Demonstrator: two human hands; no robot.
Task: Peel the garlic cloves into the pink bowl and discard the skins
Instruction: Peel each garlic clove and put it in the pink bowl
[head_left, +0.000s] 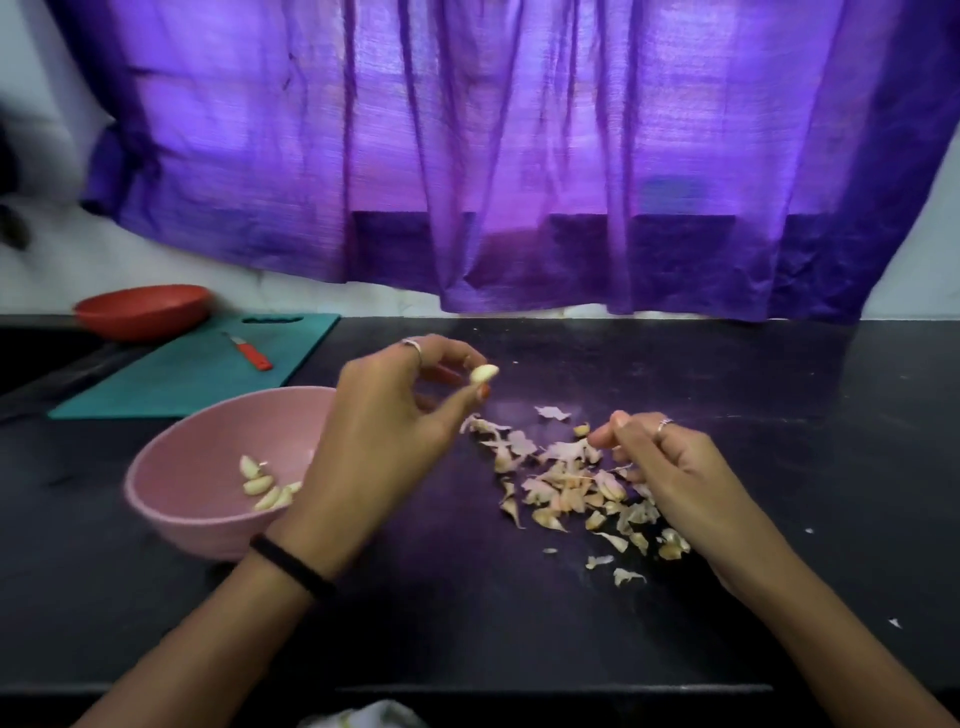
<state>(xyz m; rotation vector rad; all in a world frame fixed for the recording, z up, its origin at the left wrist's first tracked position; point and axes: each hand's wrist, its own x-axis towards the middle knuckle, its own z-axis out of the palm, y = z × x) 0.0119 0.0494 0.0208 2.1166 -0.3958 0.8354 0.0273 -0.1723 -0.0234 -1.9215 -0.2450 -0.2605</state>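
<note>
my left hand (384, 415) is raised over the black counter (675, 374), pinching a peeled garlic clove (484, 373) between thumb and fingertips, just right of the pink bowl (208, 467). the bowl sits on the counter at my left and has several peeled cloves (262, 483) lying in its bottom. my right hand (670, 467) rests low over the heap of garlic skins (566, 483), fingers curled, thumb and forefinger pressed together on a bit of skin as far as i can see. the skins are scattered on the counter between my hands and under the right one. further left lies a teal cutting board (182, 374) with a red-handled knife (249, 353) on it, and a red bowl (143, 312) at its far corner. a purple curtain (519, 156) hangs behind.
</note>
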